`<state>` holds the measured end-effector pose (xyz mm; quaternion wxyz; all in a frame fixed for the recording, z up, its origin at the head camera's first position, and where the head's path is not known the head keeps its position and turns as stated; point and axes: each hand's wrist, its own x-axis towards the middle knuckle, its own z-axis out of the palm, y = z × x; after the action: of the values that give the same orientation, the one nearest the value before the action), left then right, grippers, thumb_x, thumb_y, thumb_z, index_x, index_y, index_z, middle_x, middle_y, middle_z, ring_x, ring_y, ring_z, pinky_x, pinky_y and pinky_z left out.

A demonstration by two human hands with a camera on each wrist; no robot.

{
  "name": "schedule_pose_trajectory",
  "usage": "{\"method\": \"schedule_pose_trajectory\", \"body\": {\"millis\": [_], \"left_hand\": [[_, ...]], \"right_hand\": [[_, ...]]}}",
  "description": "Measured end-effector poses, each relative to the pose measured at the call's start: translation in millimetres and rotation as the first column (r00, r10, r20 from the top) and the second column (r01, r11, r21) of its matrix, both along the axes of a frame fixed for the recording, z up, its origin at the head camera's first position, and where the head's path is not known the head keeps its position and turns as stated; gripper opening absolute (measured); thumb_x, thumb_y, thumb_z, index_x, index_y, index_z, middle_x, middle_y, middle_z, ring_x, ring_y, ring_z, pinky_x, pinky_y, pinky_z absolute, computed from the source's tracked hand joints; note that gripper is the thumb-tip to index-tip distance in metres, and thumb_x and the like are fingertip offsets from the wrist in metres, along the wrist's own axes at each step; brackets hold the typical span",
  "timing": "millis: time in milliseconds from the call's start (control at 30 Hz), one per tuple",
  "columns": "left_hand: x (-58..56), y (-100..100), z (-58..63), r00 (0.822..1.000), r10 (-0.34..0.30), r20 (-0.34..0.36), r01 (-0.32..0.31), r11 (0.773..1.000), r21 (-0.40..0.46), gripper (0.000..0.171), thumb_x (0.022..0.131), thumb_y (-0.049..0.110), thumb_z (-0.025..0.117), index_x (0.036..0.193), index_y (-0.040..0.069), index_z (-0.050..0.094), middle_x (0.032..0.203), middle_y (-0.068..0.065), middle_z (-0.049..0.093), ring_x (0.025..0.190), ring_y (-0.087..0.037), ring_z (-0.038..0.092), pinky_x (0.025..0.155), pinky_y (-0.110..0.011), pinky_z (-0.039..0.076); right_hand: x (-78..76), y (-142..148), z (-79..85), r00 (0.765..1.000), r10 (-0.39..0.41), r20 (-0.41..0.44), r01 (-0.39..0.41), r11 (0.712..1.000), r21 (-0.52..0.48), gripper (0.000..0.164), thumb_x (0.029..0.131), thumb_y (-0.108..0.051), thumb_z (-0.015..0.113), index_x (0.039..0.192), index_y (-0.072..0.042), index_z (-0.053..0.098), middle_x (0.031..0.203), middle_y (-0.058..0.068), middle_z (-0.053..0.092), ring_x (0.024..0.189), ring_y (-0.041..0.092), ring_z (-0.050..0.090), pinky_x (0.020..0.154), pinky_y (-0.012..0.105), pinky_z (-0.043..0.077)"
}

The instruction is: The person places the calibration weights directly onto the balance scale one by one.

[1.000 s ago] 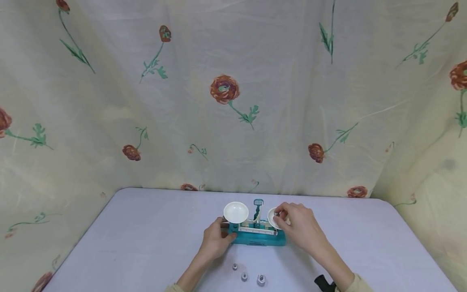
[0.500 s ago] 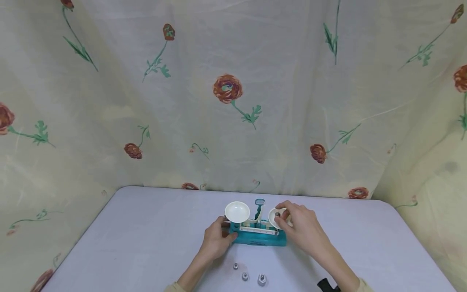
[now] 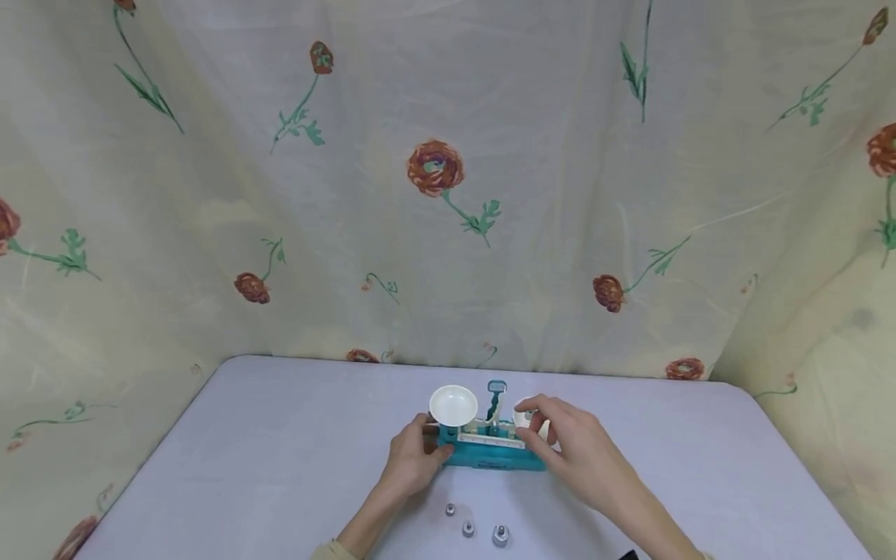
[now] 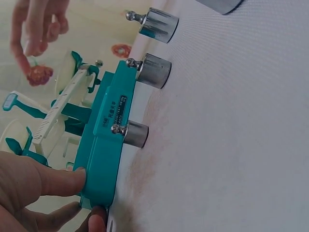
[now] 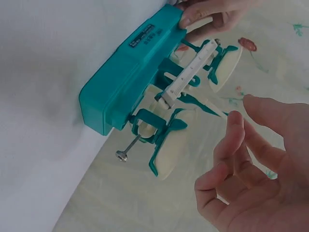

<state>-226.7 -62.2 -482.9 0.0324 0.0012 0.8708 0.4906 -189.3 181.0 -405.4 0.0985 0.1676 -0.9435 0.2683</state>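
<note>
A teal balance scale (image 3: 493,457) stands on the table, a white pan at each end. My left hand (image 3: 413,460) grips the left end of its base, thumb in front, as the left wrist view also shows. Above the right pan (image 5: 174,145) is my right hand (image 3: 577,447), thumb and fingers apart and nothing between them in the right wrist view. A small dark metal weight (image 3: 530,415) shows in that pan, partly hidden by the fingers. The left pan (image 3: 453,406) holds nothing.
Three metal weights with knobs, a small one (image 3: 450,509), a medium one (image 3: 468,529) and a larger one (image 3: 500,535), stand before the scale. A grey metal piece (image 4: 219,4) is cut off in the left wrist view. Flowered curtain (image 3: 434,233) hangs behind the table.
My right hand has let go of the metal weight over the right pan; thumb and fingers have spread and drawn slightly back. My left hand has kept its grip on the scale.
</note>
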Motion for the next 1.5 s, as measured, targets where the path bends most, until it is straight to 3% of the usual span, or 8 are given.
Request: {"method": "schedule_pose_trajectory", "body": {"millis": [300, 600, 700, 867, 1100, 1300, 1500], "left_hand": [[0.9, 0, 0.6, 1.000, -0.012, 0.002, 0.012, 1.000, 0.013, 0.053, 0.095, 0.007, 0.079, 0.143, -0.002, 0.058, 0.134, -0.023, 0.069, 0.105, -0.025, 0.069, 0.089, -0.044, 0.063], [0.7, -2, -0.1, 1.000, -0.022, 0.004, 0.022, 1.000, 0.020, 0.056, 0.095, 0.008, 0.079, 0.145, -0.003, 0.057, 0.133, -0.023, 0.069, 0.105, -0.025, 0.069, 0.089, -0.045, 0.062], [0.6, -3, -0.5, 1.000, -0.023, 0.012, 0.023, 0.999, 0.022, 0.056, 0.096, 0.008, 0.079, 0.145, -0.003, 0.056, 0.133, -0.023, 0.069, 0.105, -0.026, 0.069, 0.090, -0.045, 0.062], [1.5, -3, -1.0, 0.999, -0.023, 0.024, 0.022, 1.000, 0.021, 0.056, 0.095, 0.007, 0.079, 0.145, -0.003, 0.056, 0.133, -0.024, 0.069, 0.105, -0.026, 0.069, 0.091, -0.044, 0.062], [2.1, -4, -0.3, 1.000, -0.024, 0.011, 0.023, 0.999, 0.024, 0.057, 0.095, 0.007, 0.079, 0.146, -0.004, 0.055, 0.134, -0.025, 0.069, 0.105, -0.026, 0.069, 0.090, -0.045, 0.063], [1.0, -4, 1.4, 1.000, -0.021, 0.016, 0.021, 0.999, 0.027, 0.057, 0.096, 0.008, 0.079, 0.146, -0.004, 0.055, 0.135, -0.025, 0.068, 0.106, -0.026, 0.069, 0.090, -0.044, 0.063], [-0.6, -3, 1.7, 1.000, -0.014, 0.019, 0.014, 1.000, 0.017, 0.056, 0.096, 0.008, 0.078, 0.146, -0.002, 0.056, 0.135, -0.023, 0.068, 0.106, -0.026, 0.069, 0.091, -0.045, 0.062]], "right_hand": [[9.0, -1, -3.1, 0.991, 0.123, 0.046, -0.122, 0.992, -0.028, 0.016, 0.102, -0.032, 0.075, 0.115, -0.023, 0.075, 0.090, -0.016, 0.068, 0.070, -0.004, 0.050, 0.063, 0.018, 0.047], [8.7, 6, -13.4, 0.950, 0.291, 0.114, -0.278, 0.953, -0.116, 0.027, 0.102, -0.038, 0.073, 0.120, -0.018, 0.075, 0.101, -0.011, 0.077, 0.076, -0.004, 0.057, 0.068, 0.023, 0.054], [8.4, 7, -18.4, 0.924, 0.345, 0.167, -0.325, 0.936, -0.136, 0.033, 0.102, -0.042, 0.072, 0.125, -0.018, 0.074, 0.108, -0.005, 0.079, 0.077, -0.005, 0.057, 0.071, 0.023, 0.054], [6.2, 7, -26.2, 0.858, 0.429, 0.283, -0.389, 0.902, -0.188, 0.035, 0.102, -0.038, 0.074, 0.130, -0.017, 0.073, 0.119, 0.005, 0.079, 0.080, -0.004, 0.059, 0.073, 0.020, 0.054], [3.3, 9, -36.1, 0.791, 0.507, 0.341, -0.483, 0.861, -0.160, 0.027, 0.098, -0.030, 0.079, 0.122, -0.017, 0.077, 0.119, -0.002, 0.080, 0.081, -0.009, 0.061, 0.074, 0.019, 0.057], [3.2, 9, -43.5, 0.737, 0.525, 0.426, -0.472, 0.850, -0.233, 0.024, 0.095, -0.024, 0.082, 0.118, -0.019, 0.078, 0.112, -0.007, 0.080, 0.078, -0.006, 0.061, 0.072, 0.018, 0.056], [5.8, 5, -49.1, 0.692, 0.480, 0.539, -0.391, 0.877, -0.279, 0.020, 0.093, -0.013, 0.083, 0.111, -0.022, 0.079, 0.100, -0.012, 0.077, 0.074, 0.002, 0.061, 0.068, 0.019, 0.053]]}}
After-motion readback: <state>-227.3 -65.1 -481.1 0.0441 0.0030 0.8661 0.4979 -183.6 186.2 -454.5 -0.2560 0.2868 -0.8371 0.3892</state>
